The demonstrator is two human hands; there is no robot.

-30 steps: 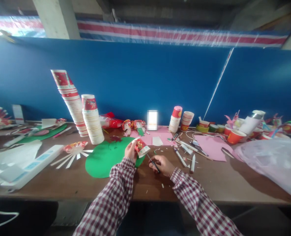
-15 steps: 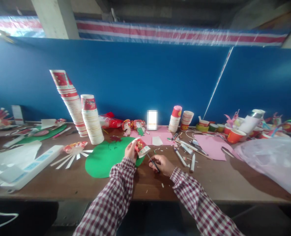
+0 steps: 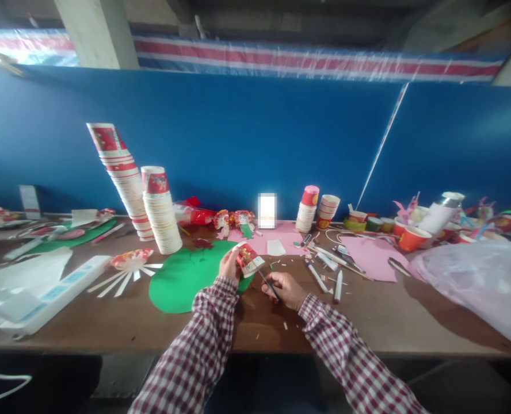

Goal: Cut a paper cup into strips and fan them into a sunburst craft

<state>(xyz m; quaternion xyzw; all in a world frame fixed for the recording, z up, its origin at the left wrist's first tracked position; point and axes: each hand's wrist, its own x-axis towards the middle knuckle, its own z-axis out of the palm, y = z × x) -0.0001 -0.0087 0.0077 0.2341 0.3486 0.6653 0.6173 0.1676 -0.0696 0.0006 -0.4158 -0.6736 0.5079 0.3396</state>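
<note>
My left hand (image 3: 229, 263) is closed on a red-and-white printed piece of paper cup (image 3: 247, 259), holding it above the right edge of a green sheet (image 3: 173, 287). Small green marks show near the white lower edge of the piece. To its right, my right hand (image 3: 286, 289) is closed round slim, dark-handled scissors (image 3: 271, 288). Their tip points up and left, close to the lower right corner of the piece; whether it touches cannot be made out. My fingers partly hide the handles.
Two tall stacks of paper cups (image 3: 163, 224) stand behind the green sheet. Left of it lies a cup cut into spread strips (image 3: 128, 267). Markers (image 3: 317, 276), pink sheets (image 3: 370, 259) and a clear plastic bag (image 3: 475, 287) are on the right. Paper scraps dot the brown table (image 3: 186, 333).
The scissors' tip has shifted slightly; both hands stay almost in place. At the far left edge, a pale round piece with red fringes has moved, and a red-and-white patterned shape shows there.
</note>
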